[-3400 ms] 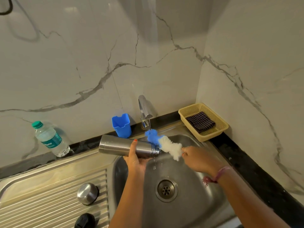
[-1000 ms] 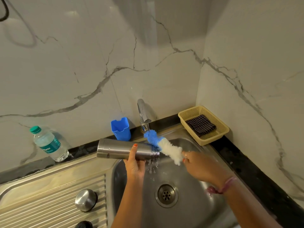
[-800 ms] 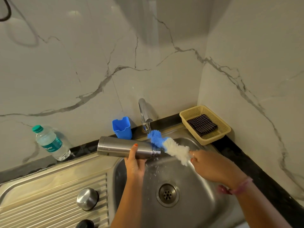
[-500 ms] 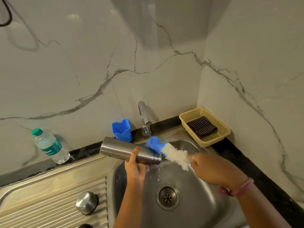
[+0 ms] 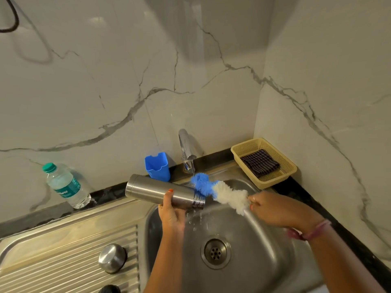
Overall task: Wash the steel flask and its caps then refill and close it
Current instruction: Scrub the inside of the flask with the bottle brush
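stage: washing, mid-scrub by my read; nothing here shows a rinse, refill or closing done.
flask: steel flask lies roughly horizontal over the left rim of the sink, threaded mouth pointing right, uncapped.
left hand: left hand grips the flask body from below, thumb up over the side.
right hand: right hand has fingers curled round the handle end of the bottle brush; the handle itself is mostly hidden.
brush: blue tip sits at the flask mouth, white bristles outside; can't tell how much, if any, is inside the neck.
water: tap runs a thin stream onto the blue tip; drops fall below the flask mouth.
caps: steel cap rests on the drainboard, dome up; a black cap is cut off at the frame's bottom edge. Neither in hand; washed or not, can't tell.
left to do: probably finish flask interior, rinse, caps, refill, screw on both caps.
refill source: maybe the plastic water bottle standing by the wall, or the tap; unclear.
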The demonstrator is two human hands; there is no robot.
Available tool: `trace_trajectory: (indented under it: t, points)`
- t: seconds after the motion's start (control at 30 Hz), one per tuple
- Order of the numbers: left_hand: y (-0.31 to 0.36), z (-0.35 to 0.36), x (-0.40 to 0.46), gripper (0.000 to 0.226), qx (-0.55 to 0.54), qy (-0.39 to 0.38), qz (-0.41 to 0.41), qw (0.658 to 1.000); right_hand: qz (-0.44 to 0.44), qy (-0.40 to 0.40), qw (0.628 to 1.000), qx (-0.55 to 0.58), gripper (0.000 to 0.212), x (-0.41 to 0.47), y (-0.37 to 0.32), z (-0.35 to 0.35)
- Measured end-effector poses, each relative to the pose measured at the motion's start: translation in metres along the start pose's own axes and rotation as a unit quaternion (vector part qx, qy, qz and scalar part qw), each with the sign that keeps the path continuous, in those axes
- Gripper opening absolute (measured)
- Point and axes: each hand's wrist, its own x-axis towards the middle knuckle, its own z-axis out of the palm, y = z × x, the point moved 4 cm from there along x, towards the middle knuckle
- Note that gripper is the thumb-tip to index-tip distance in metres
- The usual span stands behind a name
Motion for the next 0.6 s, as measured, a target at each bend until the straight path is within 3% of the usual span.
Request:
trace_trajectory:
  t: [0.2, 0.4, 0.6]
  points:
    - [-0.006, 0.004, -0.004, 0.053, 0.005, -0.018, -0.010, 1.000, -0.029, 0.018, 0.999, -0.021, 0.031, 0.010, -0.015, 0.015]
    - [0.003, 0.005, -0.007, 0.048, -0.050, -0.010, 0.015, 0.999, -0.018, 0.019, 0.999, 0.029, 0.037, -0.008, 0.004, 0.003]
    - [-0.005, 0.013, -0.004, 0.051, -0.050, -0.040, 0.025, 0.998, -0.014, 0.062, 0.998, 0.029, 0.027, 0.020, 0.009, 0.029]
